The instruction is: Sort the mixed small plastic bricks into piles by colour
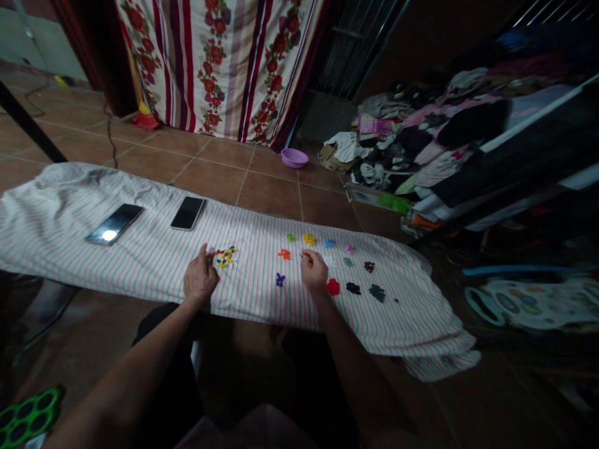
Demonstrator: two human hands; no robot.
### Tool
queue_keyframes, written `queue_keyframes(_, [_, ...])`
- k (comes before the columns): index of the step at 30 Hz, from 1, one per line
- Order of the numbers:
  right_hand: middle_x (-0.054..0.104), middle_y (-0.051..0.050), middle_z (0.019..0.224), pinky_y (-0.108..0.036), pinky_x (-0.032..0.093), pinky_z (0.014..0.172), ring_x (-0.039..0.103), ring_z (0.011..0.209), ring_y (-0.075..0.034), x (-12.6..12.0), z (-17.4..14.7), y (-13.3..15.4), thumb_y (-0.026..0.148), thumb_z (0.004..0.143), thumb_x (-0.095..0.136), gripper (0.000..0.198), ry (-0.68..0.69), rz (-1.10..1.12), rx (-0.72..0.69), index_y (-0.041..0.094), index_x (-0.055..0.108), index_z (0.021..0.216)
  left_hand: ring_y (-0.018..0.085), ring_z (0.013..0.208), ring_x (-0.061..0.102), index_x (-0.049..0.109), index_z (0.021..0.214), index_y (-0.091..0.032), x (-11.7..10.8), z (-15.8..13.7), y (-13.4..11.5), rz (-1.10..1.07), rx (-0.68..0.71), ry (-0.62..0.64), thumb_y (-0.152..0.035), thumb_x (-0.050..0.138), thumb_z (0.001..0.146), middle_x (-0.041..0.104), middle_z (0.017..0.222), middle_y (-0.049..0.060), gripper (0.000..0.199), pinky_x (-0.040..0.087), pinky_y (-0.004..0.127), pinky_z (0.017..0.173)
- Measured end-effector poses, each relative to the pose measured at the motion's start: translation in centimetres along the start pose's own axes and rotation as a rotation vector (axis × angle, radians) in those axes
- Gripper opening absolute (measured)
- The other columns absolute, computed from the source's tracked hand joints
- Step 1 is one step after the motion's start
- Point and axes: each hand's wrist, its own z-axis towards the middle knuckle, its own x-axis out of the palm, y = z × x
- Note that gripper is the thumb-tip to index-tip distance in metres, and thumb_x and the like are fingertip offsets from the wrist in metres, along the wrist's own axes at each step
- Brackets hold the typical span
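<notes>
My left hand rests on the striped cloth with its fingers apart, a fingertip at the edge of a mixed pile of small coloured pieces. Pinched together, the fingers of my right hand are above the cloth between the orange pieces and the white pieces; whatever they hold is too small to make out. Around that hand lie single-colour piles: purple, green, yellow, blue, pink, grey, brown, red, black and dark grey.
Two phones lie left on the striped cloth, a reflective one and a dark-screened one. Beyond the table are a purple basin, a floral curtain and heaped clothes. A green holder is at lower left.
</notes>
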Motion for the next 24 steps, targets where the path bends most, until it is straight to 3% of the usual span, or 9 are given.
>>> queue_keyframes(3, [0.069, -0.009, 0.092, -0.034, 0.052, 0.082, 0.064, 0.088, -0.021, 2.0, -1.4, 2.7, 0.022, 0.084, 0.041, 0.028, 0.108, 0.083, -0.068, 0.019, 0.068, 0.092, 0.023, 0.103, 0.063, 0.035, 0.142, -0.017, 0.3, 0.3, 0.6, -0.125, -0.101, -0.044, -0.016, 0.041, 0.081, 0.068, 0.114, 0.008, 0.062, 0.051, 0.038, 0.086])
queue_keyframes(5, [0.069, -0.008, 0.096, -0.033, 0.052, 0.084, 0.063, 0.094, -0.02, 3.7, -2.8, 4.5, 0.019, 0.084, 0.042, 0.029, 0.205, 0.125, -0.093, 0.02, 0.068, 0.094, 0.022, 0.104, 0.063, 0.043, 0.137, -0.017, 0.6, 0.5, 1.1, -0.174, -0.141, -0.109, -0.016, 0.039, 0.081, 0.068, 0.115, 0.008, 0.056, 0.051, 0.037, 0.088])
queue_keyframes(8, [0.067, -0.007, 0.097, -0.032, 0.052, 0.083, 0.063, 0.092, -0.019, 6.3, -4.6, 6.9, 0.016, 0.084, 0.043, 0.031, 0.354, 0.182, -0.132, 0.021, 0.069, 0.1, 0.023, 0.107, 0.061, 0.058, 0.119, -0.016, 1.1, 0.9, 1.8, -0.157, -0.132, -0.198, -0.015, 0.039, 0.079, 0.066, 0.114, 0.01, 0.044, 0.05, 0.04, 0.093])
queue_keyframes(11, [0.065, -0.006, 0.097, -0.031, 0.051, 0.085, 0.062, 0.091, -0.019, 8.4, -5.5, 8.7, 0.015, 0.085, 0.044, 0.032, 0.435, 0.173, -0.158, 0.022, 0.069, 0.104, 0.024, 0.11, 0.059, 0.064, 0.104, -0.018, 1.6, 1.1, 1.9, -0.101, -0.098, -0.229, -0.014, 0.041, 0.077, 0.065, 0.112, 0.01, 0.036, 0.049, 0.043, 0.096])
queue_keyframes(24, [0.057, -0.005, 0.108, -0.024, 0.046, 0.082, 0.058, 0.093, -0.015, 12.8, -1.4, 13.7, 0.023, 0.093, 0.044, 0.034, 0.641, -0.2, -0.05, 0.027, 0.063, 0.12, 0.028, 0.114, 0.052, 0.063, 0.101, -0.012, 1.3, 0.7, 0.1, 0.041, -0.058, -0.139, -0.014, 0.042, 0.08, 0.061, 0.117, 0.017, 0.03, 0.043, 0.044, 0.102])
